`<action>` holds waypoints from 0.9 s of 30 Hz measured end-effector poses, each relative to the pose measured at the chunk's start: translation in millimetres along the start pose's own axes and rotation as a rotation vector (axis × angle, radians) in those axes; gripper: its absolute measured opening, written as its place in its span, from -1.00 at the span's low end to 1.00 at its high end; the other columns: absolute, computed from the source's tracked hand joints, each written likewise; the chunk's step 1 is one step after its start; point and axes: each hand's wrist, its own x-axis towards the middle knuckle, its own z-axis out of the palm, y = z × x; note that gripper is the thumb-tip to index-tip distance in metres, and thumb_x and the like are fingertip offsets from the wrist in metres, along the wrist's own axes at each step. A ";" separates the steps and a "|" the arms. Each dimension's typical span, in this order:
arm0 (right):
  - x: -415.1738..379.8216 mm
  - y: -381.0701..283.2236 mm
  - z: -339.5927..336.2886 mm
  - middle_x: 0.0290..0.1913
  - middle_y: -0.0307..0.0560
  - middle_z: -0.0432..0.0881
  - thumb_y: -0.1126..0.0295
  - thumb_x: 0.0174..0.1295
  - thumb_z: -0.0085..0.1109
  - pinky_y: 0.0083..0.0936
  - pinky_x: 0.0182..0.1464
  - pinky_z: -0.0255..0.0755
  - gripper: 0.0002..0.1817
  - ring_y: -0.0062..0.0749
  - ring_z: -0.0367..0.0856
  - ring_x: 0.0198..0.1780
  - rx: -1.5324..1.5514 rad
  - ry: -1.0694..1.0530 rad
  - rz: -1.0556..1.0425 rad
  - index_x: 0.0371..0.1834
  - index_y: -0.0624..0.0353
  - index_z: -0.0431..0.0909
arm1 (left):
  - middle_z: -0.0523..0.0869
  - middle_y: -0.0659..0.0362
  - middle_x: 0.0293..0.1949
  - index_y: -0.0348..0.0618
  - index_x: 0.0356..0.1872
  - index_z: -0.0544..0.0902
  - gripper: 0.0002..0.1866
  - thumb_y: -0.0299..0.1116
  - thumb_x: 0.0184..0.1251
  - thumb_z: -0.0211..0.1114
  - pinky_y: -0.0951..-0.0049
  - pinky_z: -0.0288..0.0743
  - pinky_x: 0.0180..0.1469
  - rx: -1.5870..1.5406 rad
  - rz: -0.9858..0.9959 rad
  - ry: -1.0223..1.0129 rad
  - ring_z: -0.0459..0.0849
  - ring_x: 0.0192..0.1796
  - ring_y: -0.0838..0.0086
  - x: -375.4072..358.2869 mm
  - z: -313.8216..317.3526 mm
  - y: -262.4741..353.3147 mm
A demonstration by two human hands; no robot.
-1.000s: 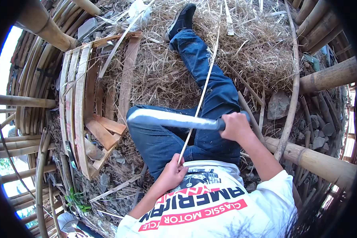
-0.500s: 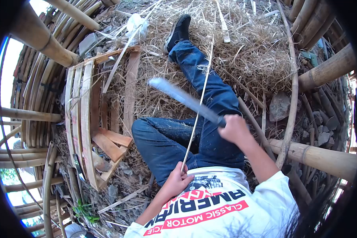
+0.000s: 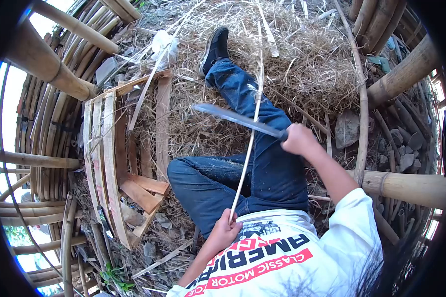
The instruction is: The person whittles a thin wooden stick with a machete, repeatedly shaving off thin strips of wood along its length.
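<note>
My left hand (image 3: 224, 229) is closed around the near end of a long, thin bamboo strip (image 3: 244, 173), close to my shirt. The strip runs away from me over my jeans (image 3: 275, 171) toward the shoe side. In my right hand (image 3: 301, 140) is the dark handle of a long-bladed machete (image 3: 235, 119). Its blade points left and lies across the strip above my outstretched leg, apparently touching it. Pale curled shavings (image 3: 254, 90) cling to the strip just past the blade.
A wooden crate (image 3: 98, 153) lies at my left. Heaped bamboo shavings (image 3: 312, 74) cover the ground ahead. Bamboo poles (image 3: 411, 190) and stones (image 3: 348, 129) stand close on the right. A white plastic bag (image 3: 164, 48) sits at the far left.
The machete has moved farther along the strip, away from me, and its blade is now flatter. My left hand still grips the near end. The view has shifted slightly.
</note>
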 end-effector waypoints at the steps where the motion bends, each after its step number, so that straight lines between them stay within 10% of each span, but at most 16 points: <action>1: 6.9 8.1 -1.1 -0.38 0.22 0.69 0.25 -0.14 0.28 -0.13 -0.08 0.59 -0.75 0.11 0.70 -0.25 -0.041 0.025 0.007 -0.46 0.20 0.69 | 0.34 0.35 -0.50 -0.20 -0.21 0.35 -0.72 -0.51 0.28 0.34 0.63 0.22 -0.45 0.048 0.019 0.009 0.31 -0.45 0.72 1.2 0.0 1.7; 27: -45.8 -48.2 46.2 -0.31 0.30 0.69 0.18 0.00 0.32 -0.09 -0.07 0.60 -0.63 0.14 0.71 -0.20 0.185 0.137 0.020 -0.30 0.31 0.60 | 0.37 0.42 -0.53 -0.15 -0.21 0.33 -0.64 -0.45 0.24 0.43 0.69 0.15 -0.50 -0.190 -0.060 -0.096 0.30 -0.51 0.80 8.6 -11.8 -12.7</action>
